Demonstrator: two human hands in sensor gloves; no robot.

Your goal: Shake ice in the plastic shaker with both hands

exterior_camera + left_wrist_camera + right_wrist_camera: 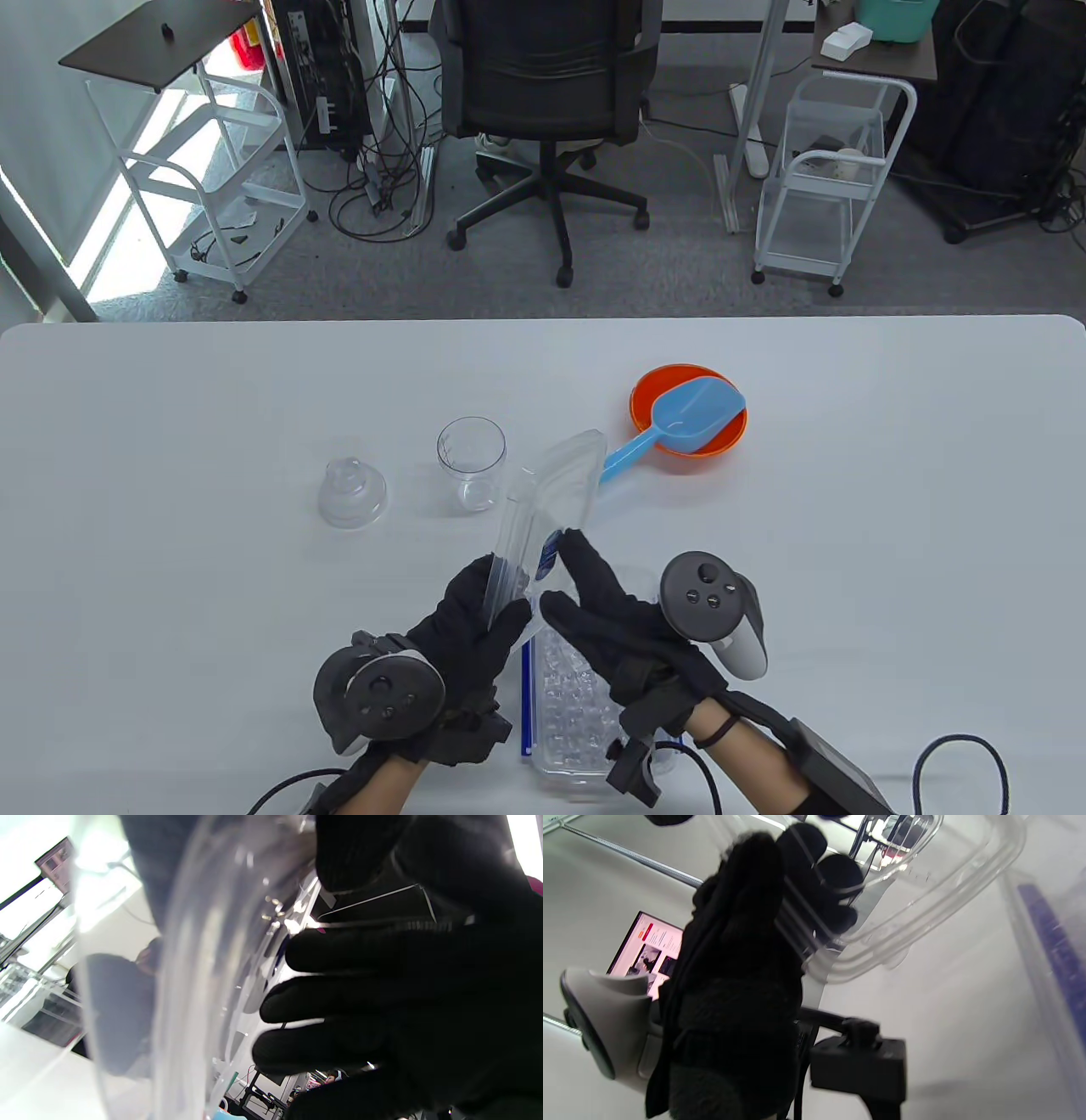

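1. Looking down in the table view, the left hand (pixel 471 624) grips the near edge of a clear plastic lid (pixel 547 501), fingers curled round it, holding it tilted up on edge. The right hand (pixel 619 624) lies just to the right of the lid with fingers straight, their tips touching the lid's face near a blue label. Below both hands, at the near edge of the table (pixel 170 543), sits a clear ice box (pixel 568 705) filled with ice cubes. The shaker cup (pixel 472 463) stands upright and untouched, farther away and left of the lid, well apart from both hands. Its domed shaker top (pixel 352 492) rests just to the left of the cup. On the far right, a blue scoop (pixel 679 424) lies in an orange bowl (pixel 730 433), its handle reaching toward the lid.

2. Seen from the left wrist view, the left hand's gloved fingers (pixel 339 997) are wrapped against the curved clear lid (pixel 191 984), which fills the left half of the picture.

3. From the right wrist view, the left hand (pixel 746 955) holds the lid's ridged rim (pixel 925 899), its fingertips (pixel 840 874) curled over the edge. Whether the right hand's own fingers show there, I cannot tell. The blue-edged ice box (pixel 1052 955) lies blurred at the right.
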